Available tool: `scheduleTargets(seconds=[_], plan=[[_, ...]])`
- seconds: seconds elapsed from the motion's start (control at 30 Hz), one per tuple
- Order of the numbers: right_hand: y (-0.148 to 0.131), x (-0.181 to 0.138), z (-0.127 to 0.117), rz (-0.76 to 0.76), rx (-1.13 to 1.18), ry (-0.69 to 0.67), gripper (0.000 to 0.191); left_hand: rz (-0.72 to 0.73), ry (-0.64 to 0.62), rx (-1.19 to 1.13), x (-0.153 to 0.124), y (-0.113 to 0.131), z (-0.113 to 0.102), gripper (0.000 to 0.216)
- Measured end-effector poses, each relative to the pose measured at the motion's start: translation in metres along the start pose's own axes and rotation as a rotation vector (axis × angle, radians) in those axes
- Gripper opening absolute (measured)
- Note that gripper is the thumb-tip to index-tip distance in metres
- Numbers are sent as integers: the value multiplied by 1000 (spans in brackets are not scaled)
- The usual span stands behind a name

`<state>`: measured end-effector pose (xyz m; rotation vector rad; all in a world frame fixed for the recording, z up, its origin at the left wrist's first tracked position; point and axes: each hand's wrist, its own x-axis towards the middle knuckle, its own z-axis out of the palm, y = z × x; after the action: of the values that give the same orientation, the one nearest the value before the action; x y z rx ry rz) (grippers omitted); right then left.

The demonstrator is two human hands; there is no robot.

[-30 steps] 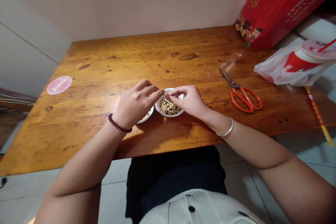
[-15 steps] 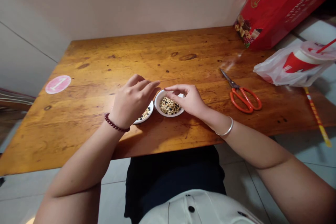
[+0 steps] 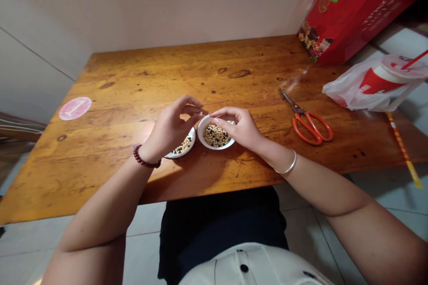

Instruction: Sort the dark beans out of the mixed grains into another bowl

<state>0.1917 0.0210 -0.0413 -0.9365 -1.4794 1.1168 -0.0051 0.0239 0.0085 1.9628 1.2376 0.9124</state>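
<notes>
Two small white bowls stand side by side near the table's front edge, both holding pale round bean-like pieces mixed with black ones. My left hand (image 3: 175, 120) arches over the left bowl (image 3: 191, 143) and hides much of it. Its thumb and fingertips come close together above the gap between the bowls. Over the right bowl (image 3: 201, 138), my right hand (image 3: 239, 125) bends its thumb and forefinger toward each other, covering part of the far rim. The fingertips of both hands nearly meet. Whatever lies between them is too small to make out.
On the wooden table (image 3: 140, 67), orange-handled scissors (image 3: 306, 120) lie to the right. Beyond them are a red cup in a plastic bag (image 3: 381, 82), a red carton (image 3: 354, 13) and a yellow-red strip (image 3: 404, 149). A pink round label (image 3: 75, 108) is at left.
My left hand has turned, so its thumb and the gap behind the fingertips show, and more of the left bowl is uncovered. My right hand has hardly moved.
</notes>
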Motion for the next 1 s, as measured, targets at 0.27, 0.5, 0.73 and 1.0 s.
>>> scheduleTargets(seconds=[0.27,0.5,0.73,1.0], plan=[[4,1,0,-25,-50,10,10,-38,-68,-151,1,4,-1,23],[0,0,-2,-40,-88,4,12,-30,-36,-121,0,2,1,23],[0,1,-1,-29,-93,7,13,-340,-157,-627,2,5,-1,27],[0,0,-1,-25,-60,48,16,-494,-249,-781,2,9,-3,38]])
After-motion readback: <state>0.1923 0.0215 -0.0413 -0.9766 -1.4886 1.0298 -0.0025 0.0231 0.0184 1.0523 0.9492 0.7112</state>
